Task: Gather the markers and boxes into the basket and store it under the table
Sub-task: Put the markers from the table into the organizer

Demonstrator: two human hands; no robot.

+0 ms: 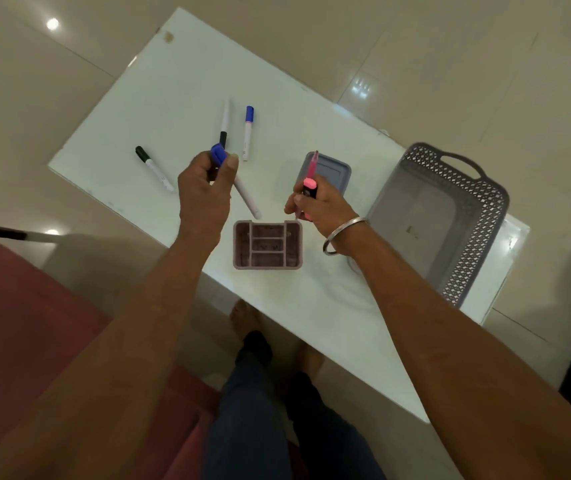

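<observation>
Box between hands; left hand grips blue-capped marker, right hand grips pink highlighter; basket rightward

Place looks like home, probably living room. Floor is large glossy beige tiles, with ceiling lamps reflected in them as bright spots. Low white glossy rectangular table, like coffee table, seen from above. Dusty-red upholstered seat just beside table, at left. Bare feet of person on tiles near table edge. Small household things on table: grey perforated plastic basket, mauve plastic organiser with compartments.
</observation>
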